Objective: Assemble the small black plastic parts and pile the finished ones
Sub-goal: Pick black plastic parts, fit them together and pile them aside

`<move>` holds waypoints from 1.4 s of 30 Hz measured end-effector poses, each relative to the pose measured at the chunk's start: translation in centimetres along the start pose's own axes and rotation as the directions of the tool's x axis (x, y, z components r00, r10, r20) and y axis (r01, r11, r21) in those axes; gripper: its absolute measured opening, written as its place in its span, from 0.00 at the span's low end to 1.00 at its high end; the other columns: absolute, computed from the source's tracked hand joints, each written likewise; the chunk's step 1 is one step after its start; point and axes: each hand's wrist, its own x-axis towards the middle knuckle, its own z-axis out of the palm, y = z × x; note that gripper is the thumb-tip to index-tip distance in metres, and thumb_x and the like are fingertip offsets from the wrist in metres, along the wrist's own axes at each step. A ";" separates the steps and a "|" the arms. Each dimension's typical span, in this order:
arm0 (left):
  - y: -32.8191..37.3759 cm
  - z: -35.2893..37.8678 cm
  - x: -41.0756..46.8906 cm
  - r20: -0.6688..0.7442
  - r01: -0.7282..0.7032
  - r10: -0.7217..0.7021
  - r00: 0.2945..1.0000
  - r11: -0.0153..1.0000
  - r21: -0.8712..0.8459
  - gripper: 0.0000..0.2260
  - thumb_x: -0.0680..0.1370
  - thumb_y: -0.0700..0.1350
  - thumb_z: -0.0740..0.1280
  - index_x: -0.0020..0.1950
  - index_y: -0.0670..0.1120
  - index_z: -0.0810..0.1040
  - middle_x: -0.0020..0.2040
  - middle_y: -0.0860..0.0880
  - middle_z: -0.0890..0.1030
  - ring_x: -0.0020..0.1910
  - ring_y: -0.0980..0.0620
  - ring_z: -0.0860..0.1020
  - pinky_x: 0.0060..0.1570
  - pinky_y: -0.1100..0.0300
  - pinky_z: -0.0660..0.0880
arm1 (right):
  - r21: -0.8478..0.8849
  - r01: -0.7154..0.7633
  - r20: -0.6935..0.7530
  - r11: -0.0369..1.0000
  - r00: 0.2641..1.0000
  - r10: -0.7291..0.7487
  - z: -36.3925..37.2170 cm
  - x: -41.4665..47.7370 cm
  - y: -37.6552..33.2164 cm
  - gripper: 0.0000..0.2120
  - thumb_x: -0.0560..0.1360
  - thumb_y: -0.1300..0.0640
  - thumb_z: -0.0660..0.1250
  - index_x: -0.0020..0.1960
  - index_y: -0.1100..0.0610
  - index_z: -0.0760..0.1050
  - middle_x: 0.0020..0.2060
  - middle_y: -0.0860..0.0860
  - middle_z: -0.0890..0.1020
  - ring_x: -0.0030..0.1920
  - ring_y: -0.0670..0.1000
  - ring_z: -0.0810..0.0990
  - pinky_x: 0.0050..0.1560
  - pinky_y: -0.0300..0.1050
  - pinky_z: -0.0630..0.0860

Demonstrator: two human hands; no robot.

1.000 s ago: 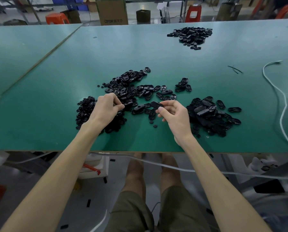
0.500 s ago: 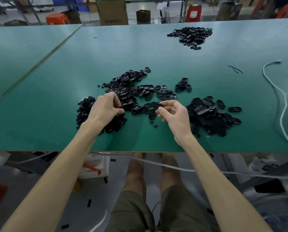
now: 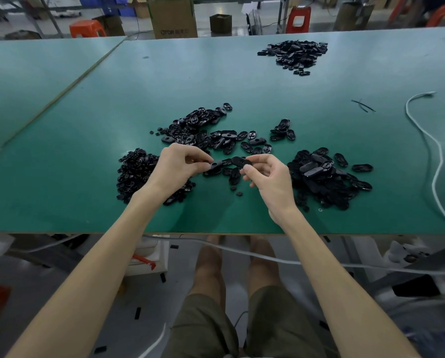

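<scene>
My left hand (image 3: 174,167) pinches a small flat black part (image 3: 215,165) between thumb and fingers, just above the green table (image 3: 87,177). My right hand (image 3: 270,177) pinches a black oval part (image 3: 239,161) at its fingertips, close to the left hand's part. A heap of small black pieces (image 3: 133,174) lies under and left of my left hand. Loose oval shells (image 3: 211,133) spread out behind both hands. A pile of black oval parts (image 3: 324,177) sits to the right of my right hand.
Another black pile (image 3: 293,54) lies far back on the table. A white cable (image 3: 433,151) snakes along the right side. Two thin black strips (image 3: 363,105) lie near it. A cardboard box (image 3: 173,18) and orange stools stand beyond the table's far edge.
My left hand has lifted out of the left heap with a small black part and moved right toward the oval part in my right hand. The right hand has barely moved.
</scene>
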 end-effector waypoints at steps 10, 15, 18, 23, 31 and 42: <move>1.0 2.2 -0.6 -0.025 0.001 -0.010 1.000 0.948 -0.319 0.07 0.76 0.35 0.75 0.54 0.41 0.86 0.46 0.41 0.87 0.39 0.48 0.82 0.53 0.53 0.82 | 0.020 0.001 -0.003 1.000 1.000 -0.001 0.1 0.1 0.2 0.06 0.78 0.65 0.73 0.53 0.58 0.80 0.42 0.54 0.88 0.38 0.47 0.84 0.38 0.40 0.78; 1.1 3.0 -0.8 -0.003 0.116 -0.133 0.991 0.875 -0.470 0.06 0.79 0.39 0.73 0.55 0.44 0.86 0.47 0.49 0.88 0.42 0.52 0.84 0.43 0.62 0.77 | 0.036 0.001 0.002 0.999 1.000 -0.001 0.2 0.1 0.1 0.07 0.77 0.64 0.73 0.53 0.57 0.79 0.42 0.53 0.88 0.39 0.48 0.85 0.37 0.39 0.77; 1.2 3.3 -0.8 0.008 0.148 -0.167 0.986 0.848 -0.509 0.06 0.79 0.40 0.73 0.55 0.44 0.85 0.47 0.50 0.88 0.40 0.54 0.85 0.38 0.67 0.75 | 0.041 0.001 0.003 0.999 1.000 -0.001 0.2 0.1 0.0 0.07 0.77 0.64 0.74 0.53 0.57 0.79 0.42 0.53 0.88 0.39 0.49 0.85 0.37 0.40 0.77; 1.4 3.7 -0.9 0.007 0.160 -0.184 0.983 0.840 -0.519 0.05 0.79 0.40 0.73 0.54 0.43 0.84 0.47 0.50 0.88 0.38 0.54 0.85 0.36 0.67 0.74 | 0.043 0.001 0.007 0.999 1.000 -0.002 0.2 0.1 -0.1 0.08 0.77 0.64 0.74 0.53 0.58 0.78 0.42 0.52 0.89 0.39 0.49 0.85 0.37 0.40 0.77; 1.9 4.9 -0.9 -0.026 0.172 -0.220 0.975 0.822 -0.542 0.03 0.78 0.43 0.74 0.51 0.46 0.84 0.42 0.52 0.87 0.35 0.56 0.82 0.35 0.68 0.73 | 0.081 0.001 0.009 0.997 1.000 -0.002 0.1 -0.1 0.0 0.08 0.77 0.63 0.74 0.52 0.59 0.76 0.43 0.53 0.89 0.38 0.49 0.86 0.36 0.40 0.77; 4.0 7.2 -1.0 -0.056 0.157 -0.250 0.967 0.749 -0.644 0.03 0.79 0.40 0.72 0.51 0.43 0.85 0.45 0.43 0.86 0.42 0.54 0.83 0.39 0.68 0.76 | 0.105 0.028 0.006 0.994 1.000 -0.028 -0.1 0.0 0.1 0.03 0.78 0.60 0.74 0.48 0.57 0.80 0.41 0.52 0.87 0.43 0.50 0.86 0.43 0.43 0.79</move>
